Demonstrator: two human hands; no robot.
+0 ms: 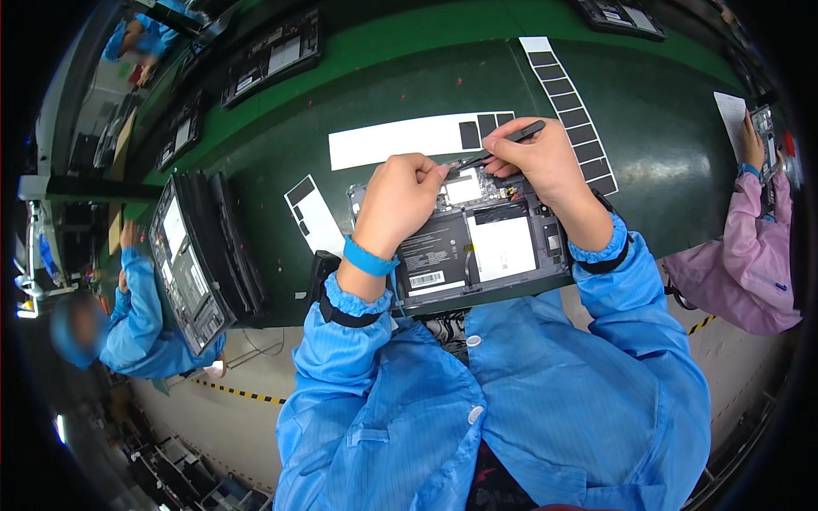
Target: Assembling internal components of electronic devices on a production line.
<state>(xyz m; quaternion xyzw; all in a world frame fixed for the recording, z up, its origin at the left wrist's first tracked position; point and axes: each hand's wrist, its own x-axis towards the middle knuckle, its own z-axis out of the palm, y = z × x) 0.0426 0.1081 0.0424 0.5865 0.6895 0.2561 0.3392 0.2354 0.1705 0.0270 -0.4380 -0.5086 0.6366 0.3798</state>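
- And here is the right hand [538, 162], closed around a slim dark tool [530, 130]: thumb and fingers pinch it, its back end sticks out past the knuckles, and its narrow front slants down over the laptop's upper edge.
- Over to the left hand [402, 198], just beside it: fingers curled in, thumb and forefinger brought close at that same upper edge – whether anything sits between those tips, I cannot tell.
- A blue wristband [370, 255] circles the left wrist, and both forearms wear blue sleeves with dark bands.
- Right under the hands, the opened laptop [554, 271] lies on the green table [663, 140], close in front of the person, its insides facing up: circuit board along the far side, a black battery [433, 250] at left, a pale panel [503, 245] to the right of it.
- Just beyond the laptop lies a white strip [383, 141] with black squares at its right end; another strip [569, 109], lined with black patches, runs away to the right.
- A small white card [319, 223] with dark patches lies left of the laptop, and farther left – a stack of opened laptops [183, 264].
- Out at the right, a co-worker in pink [740, 272] has a hand by a white sheet [730, 123].
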